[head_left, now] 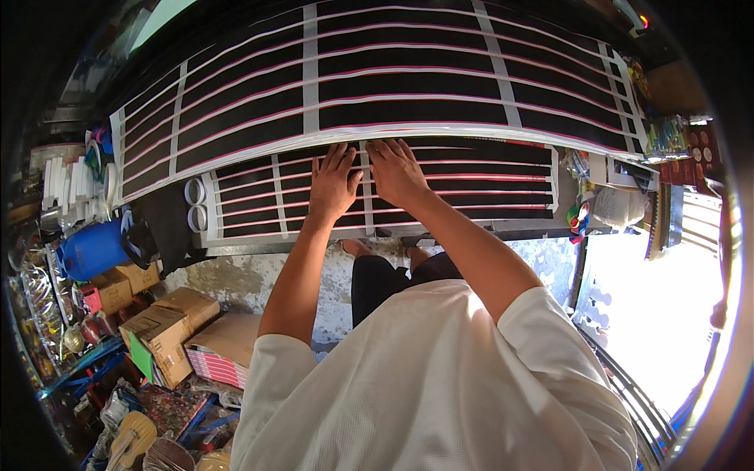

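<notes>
Fingers [342, 157], L+R, semi-spread on blk sheet [463, 184]

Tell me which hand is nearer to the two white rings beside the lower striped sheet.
Left. The left hand is on the lower striped sheet, to the right of the white rings; the right hand is farther from them, just right of the left hand.

Free room rightward over lower sheet [459, 185], upper stack [404, 85] ahead, 2 white rolls [197, 206] left

On the tabletop [514, 228], the near sheet [479, 177] lies before a sheet stack [400, 82], right of 2 rings [196, 206]; cartons [161, 337] stand lower left.
</notes>
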Demonstrator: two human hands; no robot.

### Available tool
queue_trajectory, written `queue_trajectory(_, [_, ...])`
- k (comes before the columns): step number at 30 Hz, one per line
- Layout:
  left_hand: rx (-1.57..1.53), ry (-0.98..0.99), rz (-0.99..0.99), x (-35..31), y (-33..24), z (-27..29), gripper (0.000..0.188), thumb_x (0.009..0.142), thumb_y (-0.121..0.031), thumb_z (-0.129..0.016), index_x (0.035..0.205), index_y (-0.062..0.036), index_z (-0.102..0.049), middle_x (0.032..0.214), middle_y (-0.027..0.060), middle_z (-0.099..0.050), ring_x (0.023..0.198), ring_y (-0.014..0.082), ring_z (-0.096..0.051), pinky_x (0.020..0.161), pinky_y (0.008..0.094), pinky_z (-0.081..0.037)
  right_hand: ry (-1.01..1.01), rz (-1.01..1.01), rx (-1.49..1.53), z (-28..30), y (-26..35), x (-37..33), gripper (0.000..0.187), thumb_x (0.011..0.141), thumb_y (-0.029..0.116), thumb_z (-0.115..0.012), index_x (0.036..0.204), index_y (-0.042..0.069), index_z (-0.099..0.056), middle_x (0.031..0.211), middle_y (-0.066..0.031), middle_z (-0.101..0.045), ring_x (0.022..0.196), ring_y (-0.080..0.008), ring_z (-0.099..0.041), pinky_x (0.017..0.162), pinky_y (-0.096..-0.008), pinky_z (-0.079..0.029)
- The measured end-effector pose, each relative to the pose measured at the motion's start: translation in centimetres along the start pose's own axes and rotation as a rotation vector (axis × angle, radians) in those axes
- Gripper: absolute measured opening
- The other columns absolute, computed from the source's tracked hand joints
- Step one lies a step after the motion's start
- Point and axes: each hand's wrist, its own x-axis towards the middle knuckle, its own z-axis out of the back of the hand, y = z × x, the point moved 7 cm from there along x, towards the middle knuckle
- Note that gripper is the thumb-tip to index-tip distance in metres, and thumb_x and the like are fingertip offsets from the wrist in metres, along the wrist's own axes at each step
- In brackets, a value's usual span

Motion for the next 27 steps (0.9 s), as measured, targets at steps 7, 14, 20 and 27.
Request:
queue_trajectory(7, [-0.019,0.016,0.023,0.0,0.0,-0.1,0.058,0.110,-0.036,-0.069,0.161,-0.0100,-0.059,0.177,0.0144,-0.046,0.168,0.0347,-0.037,0.130,0.0734,-0.031,0.079,-0.018,-0.095,-0.6,-0.5,-0.1,0.052,0.101,0.012,-0.064,0.152,0.001,-0.064,0.161,-0.0147,-0.061,0.154,-0.0343,-0.053,0.134,-0.0532,-0.036])
queue_trajectory(14, [0.022,-0.054,0.000,0.5,-0.7,1.3,0.048,0.108,-0.029,-0.071,0.151,-0.0085,-0.066,0.162,0.0149,-0.058,0.156,0.0346,-0.051,0.125,0.0704,-0.041,0.102,0.000,-0.098,-0.4,-0.9,0.2,0.058,0.096,0.009,-0.064,0.153,0.001,-0.063,0.159,-0.0144,-0.063,0.151,-0.0321,-0.056,0.131,-0.0524,-0.039])
queue_trajectory(20, [-0.057,-0.090,-0.016,4.3,-0.6,2.3,0.033,0.100,-0.016,-0.074,0.131,-0.0055,-0.076,0.126,0.0202,-0.076,0.119,0.0424,-0.073,0.102,0.0547,-0.061,0.141,-0.016,-0.093,-0.4,-0.8,0.3,0.062,0.092,0.007,-0.066,0.154,0.001,-0.063,0.156,-0.0141,-0.065,0.149,-0.0316,-0.058,0.130,-0.0520,-0.040])
queue_trajectory(27, [0.017,-0.147,-0.216,7.2,-1.9,2.7,0.039,0.094,-0.017,-0.079,0.132,-0.0089,-0.075,0.121,0.0211,-0.077,0.113,0.0443,-0.075,0.099,0.0534,-0.062,0.303,-0.091,-0.036,-0.5,-1.4,0.5,0.062,0.098,0.010,-0.065,0.159,0.004,-0.059,0.166,-0.0116,-0.057,0.159,-0.0312,-0.049,0.134,-0.0581,-0.036])
